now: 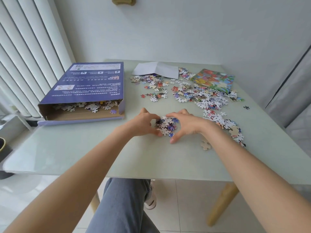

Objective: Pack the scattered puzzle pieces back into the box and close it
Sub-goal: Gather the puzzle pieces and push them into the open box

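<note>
A small heap of puzzle pieces (165, 126) lies on the table's middle, cupped from both sides. My left hand (143, 123) curls round its left edge and my right hand (186, 124) curls round its right edge. The purple puzzle box (90, 84) lies flat at the left with its near end open; several pieces (87, 105) sit inside. Many more loose pieces (198, 95) are scattered across the right half of the table.
The pale green table (84, 152) has a folded white sheet (158, 69) and a colourful picture sheet (213, 79) at the back. A single beige piece (205, 145) lies by my right wrist, a dark one (246, 107) far right. White blinds hang at the left.
</note>
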Action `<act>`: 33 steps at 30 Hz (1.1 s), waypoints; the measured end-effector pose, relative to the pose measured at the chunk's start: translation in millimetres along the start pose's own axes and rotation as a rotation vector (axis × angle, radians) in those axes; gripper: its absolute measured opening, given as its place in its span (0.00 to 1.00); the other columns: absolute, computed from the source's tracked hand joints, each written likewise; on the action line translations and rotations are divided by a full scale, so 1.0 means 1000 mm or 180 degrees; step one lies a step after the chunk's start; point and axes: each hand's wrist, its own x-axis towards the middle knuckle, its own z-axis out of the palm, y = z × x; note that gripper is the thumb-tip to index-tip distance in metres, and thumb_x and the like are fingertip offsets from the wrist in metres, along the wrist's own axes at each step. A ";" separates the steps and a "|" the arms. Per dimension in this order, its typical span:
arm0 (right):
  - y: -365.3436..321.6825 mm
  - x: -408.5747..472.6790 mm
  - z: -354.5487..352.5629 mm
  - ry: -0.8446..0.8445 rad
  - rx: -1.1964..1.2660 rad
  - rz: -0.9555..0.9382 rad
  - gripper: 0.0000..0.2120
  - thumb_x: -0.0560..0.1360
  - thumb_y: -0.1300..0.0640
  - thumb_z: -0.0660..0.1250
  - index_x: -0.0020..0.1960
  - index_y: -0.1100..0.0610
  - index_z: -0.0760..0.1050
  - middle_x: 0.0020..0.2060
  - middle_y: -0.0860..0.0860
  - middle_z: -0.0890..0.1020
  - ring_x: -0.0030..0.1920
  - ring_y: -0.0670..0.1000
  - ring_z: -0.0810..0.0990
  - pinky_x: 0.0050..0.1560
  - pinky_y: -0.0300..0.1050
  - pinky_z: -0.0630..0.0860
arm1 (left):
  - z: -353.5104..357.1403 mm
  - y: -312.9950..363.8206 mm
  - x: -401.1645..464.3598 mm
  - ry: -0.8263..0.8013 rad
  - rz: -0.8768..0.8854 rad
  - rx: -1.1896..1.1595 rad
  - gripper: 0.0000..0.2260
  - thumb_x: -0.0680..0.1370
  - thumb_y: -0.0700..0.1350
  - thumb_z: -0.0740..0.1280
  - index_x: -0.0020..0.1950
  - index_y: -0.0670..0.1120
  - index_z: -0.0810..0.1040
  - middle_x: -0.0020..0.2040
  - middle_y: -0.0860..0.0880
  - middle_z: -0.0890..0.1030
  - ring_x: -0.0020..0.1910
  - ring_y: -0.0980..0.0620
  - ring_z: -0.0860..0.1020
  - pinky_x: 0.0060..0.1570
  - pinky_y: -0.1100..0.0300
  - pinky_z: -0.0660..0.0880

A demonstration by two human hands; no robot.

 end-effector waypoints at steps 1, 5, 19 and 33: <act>-0.001 0.005 -0.002 -0.0028 0.0048 -0.0048 0.44 0.62 0.48 0.79 0.72 0.44 0.59 0.67 0.54 0.60 0.68 0.56 0.64 0.69 0.49 0.63 | -0.001 0.002 0.002 -0.0044 0.0038 0.0022 0.32 0.68 0.53 0.74 0.70 0.52 0.68 0.61 0.45 0.63 0.53 0.50 0.75 0.58 0.59 0.69; 0.000 0.014 -0.010 0.0030 0.0317 -0.0148 0.31 0.64 0.51 0.78 0.63 0.47 0.69 0.60 0.53 0.67 0.57 0.52 0.71 0.59 0.45 0.69 | -0.002 0.004 0.008 -0.0076 0.0090 -0.0051 0.28 0.68 0.52 0.75 0.66 0.54 0.71 0.58 0.47 0.63 0.50 0.52 0.75 0.56 0.60 0.70; -0.007 0.012 0.001 0.1171 0.0271 -0.0355 0.12 0.70 0.61 0.70 0.54 0.55 0.80 0.49 0.55 0.82 0.48 0.52 0.78 0.45 0.38 0.71 | 0.002 0.021 0.017 0.0197 0.0316 0.0716 0.17 0.76 0.47 0.66 0.63 0.45 0.70 0.57 0.42 0.70 0.54 0.42 0.74 0.47 0.56 0.68; -0.084 0.020 -0.008 0.1553 0.0875 -0.0858 0.09 0.71 0.59 0.72 0.51 0.58 0.83 0.46 0.55 0.84 0.48 0.50 0.80 0.42 0.34 0.68 | -0.046 -0.030 -0.035 0.1641 0.0526 0.0390 0.11 0.76 0.34 0.63 0.57 0.43 0.77 0.47 0.41 0.76 0.44 0.40 0.75 0.44 0.48 0.73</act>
